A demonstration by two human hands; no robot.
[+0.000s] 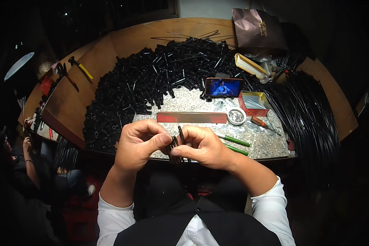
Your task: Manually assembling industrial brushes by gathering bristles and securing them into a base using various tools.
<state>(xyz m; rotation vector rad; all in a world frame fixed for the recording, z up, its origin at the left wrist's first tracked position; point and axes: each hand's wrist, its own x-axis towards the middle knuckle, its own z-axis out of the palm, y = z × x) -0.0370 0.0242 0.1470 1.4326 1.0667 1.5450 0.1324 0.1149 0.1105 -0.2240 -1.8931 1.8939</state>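
My left hand (pixel 141 146) and my right hand (pixel 207 148) meet in front of the table's near edge, fingers closed together. Between their thumbs and fingertips is a small bunch of thin black rods (pixel 175 152), mostly pointing downward. One dark rod end (pixel 180 130) sticks up beside my right fingers; the finer detail is too small to make out. Just beyond the hands lies a long, narrow red bar (pixel 191 118) with a dark upper edge. A green-handled tool (pixel 237 141) rests close to my right hand, partly hidden by it.
A large heap of short black tubular parts (pixel 139 82) curves around the speckled worktop (pixel 184 98). Rightward are a phone (pixel 222 87), red tin (pixel 254 104), white dish (pixel 236 116), screwdriver (pixel 259 121) and long black rods (pixel 311 110). Pincers (pixel 82 69) hang leftward; another person (pixel 30 160) sits there.
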